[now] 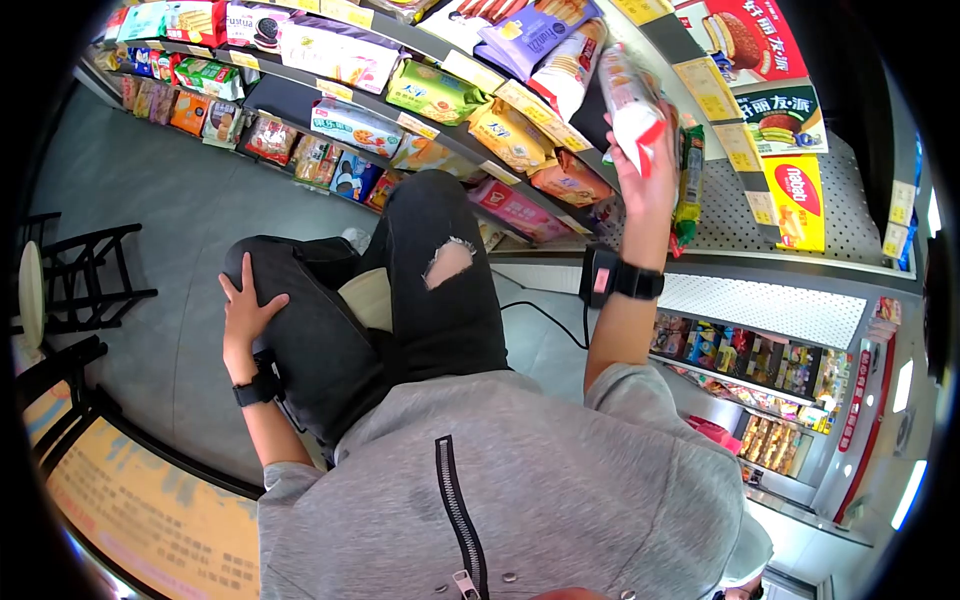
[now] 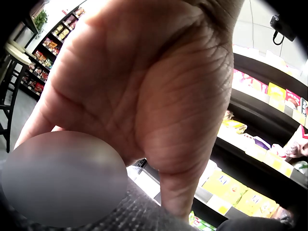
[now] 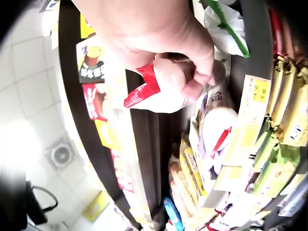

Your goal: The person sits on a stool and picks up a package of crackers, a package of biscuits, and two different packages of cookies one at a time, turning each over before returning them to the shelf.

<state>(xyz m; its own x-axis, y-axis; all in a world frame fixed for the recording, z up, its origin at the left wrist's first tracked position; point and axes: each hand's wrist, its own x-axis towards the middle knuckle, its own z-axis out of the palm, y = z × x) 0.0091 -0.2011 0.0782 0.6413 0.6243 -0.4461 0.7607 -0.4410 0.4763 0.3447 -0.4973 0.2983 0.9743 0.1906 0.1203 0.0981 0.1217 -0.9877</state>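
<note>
Right hand (image 1: 647,188) raised at the snack shelf (image 1: 722,228), fingers and thumb curled round a white packet (image 1: 630,98) with a red end. Packet sits within the shelf's front edge, red end toward me; whether it bears on the shelf, I cannot tell. A second white packet (image 1: 570,72), also red-ended, lies just to its left—a purple packet (image 1: 540,36) beyond that. To the right of my hand, a green packet (image 1: 690,185) near the shelf's front edge. Lower tier: orange packet (image 1: 571,180) and yellow packet (image 1: 510,133) side by side. Left hand (image 1: 251,312) rests on my black-trousered leg (image 1: 320,330)—fingers spread, holding nothing.
</note>
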